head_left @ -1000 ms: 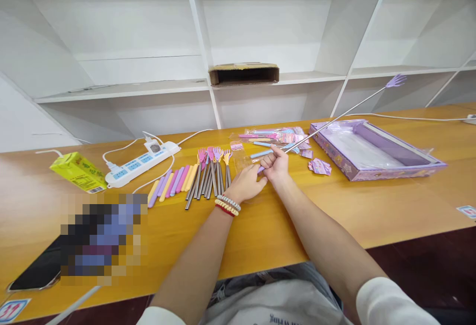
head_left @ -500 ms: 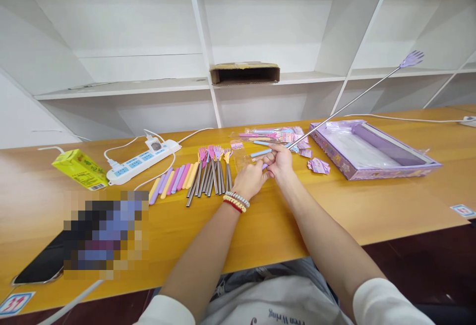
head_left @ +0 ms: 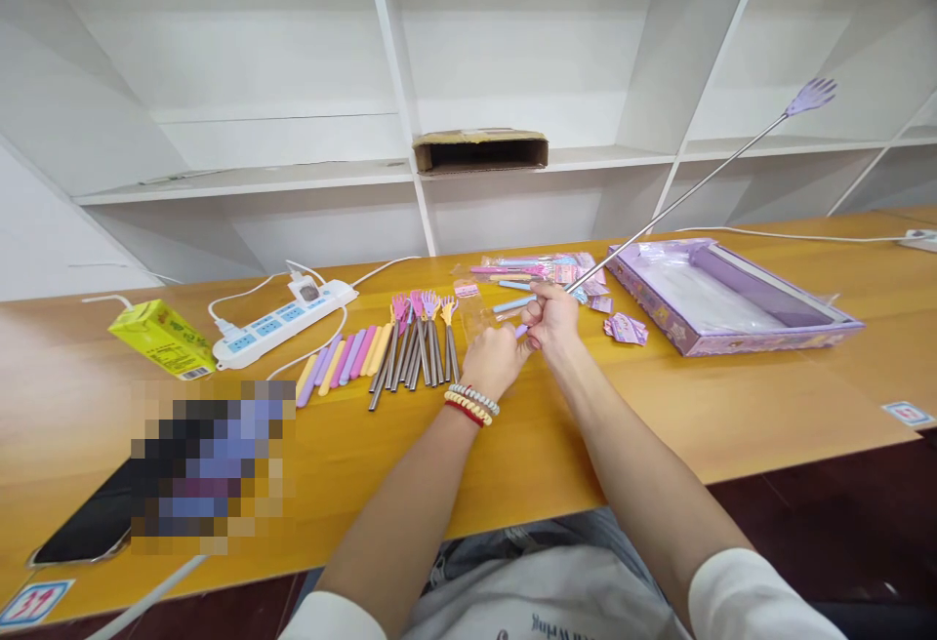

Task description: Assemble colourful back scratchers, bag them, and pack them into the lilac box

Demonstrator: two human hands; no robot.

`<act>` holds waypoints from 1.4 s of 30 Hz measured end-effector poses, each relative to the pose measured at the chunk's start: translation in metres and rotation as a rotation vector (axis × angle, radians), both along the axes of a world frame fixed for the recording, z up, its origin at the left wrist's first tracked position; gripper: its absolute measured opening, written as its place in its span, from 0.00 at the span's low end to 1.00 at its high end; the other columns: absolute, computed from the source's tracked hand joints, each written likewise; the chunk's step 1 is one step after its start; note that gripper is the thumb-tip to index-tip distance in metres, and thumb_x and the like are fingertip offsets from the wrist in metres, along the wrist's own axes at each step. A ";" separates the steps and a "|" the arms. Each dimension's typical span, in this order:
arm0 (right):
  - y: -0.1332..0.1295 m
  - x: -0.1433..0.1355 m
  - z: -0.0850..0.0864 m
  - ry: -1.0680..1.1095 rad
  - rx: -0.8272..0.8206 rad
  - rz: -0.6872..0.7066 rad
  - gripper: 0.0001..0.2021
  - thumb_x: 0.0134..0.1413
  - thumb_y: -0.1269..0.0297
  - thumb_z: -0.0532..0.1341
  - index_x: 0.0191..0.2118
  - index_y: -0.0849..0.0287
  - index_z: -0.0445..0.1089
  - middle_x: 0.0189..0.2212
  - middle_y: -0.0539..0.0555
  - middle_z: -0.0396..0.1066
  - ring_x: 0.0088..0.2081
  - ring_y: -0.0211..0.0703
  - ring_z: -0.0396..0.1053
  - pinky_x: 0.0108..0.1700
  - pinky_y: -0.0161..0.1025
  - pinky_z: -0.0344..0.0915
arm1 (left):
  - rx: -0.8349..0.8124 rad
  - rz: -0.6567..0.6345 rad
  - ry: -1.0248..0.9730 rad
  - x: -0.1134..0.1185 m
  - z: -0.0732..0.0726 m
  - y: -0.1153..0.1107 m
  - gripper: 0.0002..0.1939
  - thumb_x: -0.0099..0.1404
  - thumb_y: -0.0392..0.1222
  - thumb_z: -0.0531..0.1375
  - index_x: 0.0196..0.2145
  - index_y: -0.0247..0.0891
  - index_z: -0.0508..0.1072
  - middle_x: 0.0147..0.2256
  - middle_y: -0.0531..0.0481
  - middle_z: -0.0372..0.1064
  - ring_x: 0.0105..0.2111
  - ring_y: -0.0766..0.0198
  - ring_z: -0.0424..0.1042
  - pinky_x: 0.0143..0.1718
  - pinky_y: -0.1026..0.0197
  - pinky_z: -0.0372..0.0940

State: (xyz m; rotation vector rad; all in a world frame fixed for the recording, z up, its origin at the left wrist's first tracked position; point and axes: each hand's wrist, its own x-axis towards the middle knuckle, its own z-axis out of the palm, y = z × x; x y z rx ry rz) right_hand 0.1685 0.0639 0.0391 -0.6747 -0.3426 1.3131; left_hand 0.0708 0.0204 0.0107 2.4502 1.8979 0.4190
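Observation:
My left hand [head_left: 494, 359] is closed round the purple handle [head_left: 521, 331] of an extended back scratcher. Beside it, touching, my right hand [head_left: 554, 320] grips the same scratcher near the lower end of its metal rod [head_left: 680, 199]. The rod slants up to the right and ends in a purple claw [head_left: 811, 97]. Left of my hands lie several short scratchers [head_left: 421, 338] with metal tubes and coloured claws, then a row of coloured handles [head_left: 344, 359]. Two blue handles [head_left: 512, 304] and a clear plastic bag [head_left: 469, 306] lie just beyond my hands.
Packaged scratchers [head_left: 542, 267] lie at the back, with small purple cards [head_left: 626, 329] and an open purple box [head_left: 732, 340] to the right. On the left are a power strip [head_left: 282, 326], yellow carton [head_left: 161, 340] and black phone [head_left: 92, 513]. Shelves stand behind, holding a cardboard box [head_left: 481, 136].
Both hands remain on the scratcher, nearly in the same place. Its claw end has risen slightly, and the view has shifted a little.

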 end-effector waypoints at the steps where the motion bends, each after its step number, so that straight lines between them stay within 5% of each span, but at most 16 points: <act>1: 0.001 0.002 0.001 0.002 -0.008 -0.001 0.22 0.35 0.76 0.59 0.22 0.57 0.39 0.09 0.37 0.37 0.10 0.25 0.36 0.11 0.28 0.36 | 0.000 0.006 -0.001 0.001 0.000 0.000 0.37 0.60 0.67 0.36 0.39 0.36 0.71 0.31 0.38 0.70 0.34 0.49 0.72 0.31 0.55 0.63; 9: 0.001 0.004 -0.005 0.006 0.036 0.034 0.22 0.35 0.76 0.60 0.22 0.57 0.39 0.09 0.37 0.36 0.10 0.25 0.34 0.11 0.28 0.36 | -0.015 -0.020 -0.042 -0.003 -0.001 -0.002 0.31 0.61 0.65 0.42 0.40 0.36 0.68 0.31 0.39 0.70 0.34 0.50 0.72 0.33 0.54 0.63; 17: 0.000 0.000 -0.011 0.015 0.044 0.049 0.26 0.34 0.75 0.61 0.22 0.58 0.35 0.09 0.38 0.35 0.10 0.25 0.34 0.11 0.29 0.35 | 0.003 -0.279 -0.356 -0.008 -0.002 0.003 0.14 0.61 0.44 0.56 0.44 0.38 0.64 0.44 0.43 0.68 0.44 0.57 0.68 0.44 0.59 0.61; 26: -0.004 -0.010 -0.007 -0.007 -0.010 0.053 0.25 0.35 0.74 0.62 0.22 0.57 0.37 0.09 0.37 0.35 0.10 0.25 0.35 0.11 0.29 0.36 | -0.126 -0.164 -0.130 -0.013 0.005 0.001 0.23 0.63 0.57 0.48 0.48 0.38 0.64 0.37 0.40 0.71 0.39 0.51 0.71 0.35 0.58 0.63; 42: 0.002 0.002 0.000 0.016 -0.127 -0.066 0.19 0.36 0.77 0.57 0.21 0.57 0.41 0.09 0.38 0.36 0.10 0.25 0.35 0.10 0.28 0.37 | -0.048 -0.039 -0.004 0.003 0.004 -0.001 0.34 0.62 0.64 0.38 0.39 0.36 0.71 0.32 0.37 0.71 0.35 0.48 0.72 0.33 0.53 0.64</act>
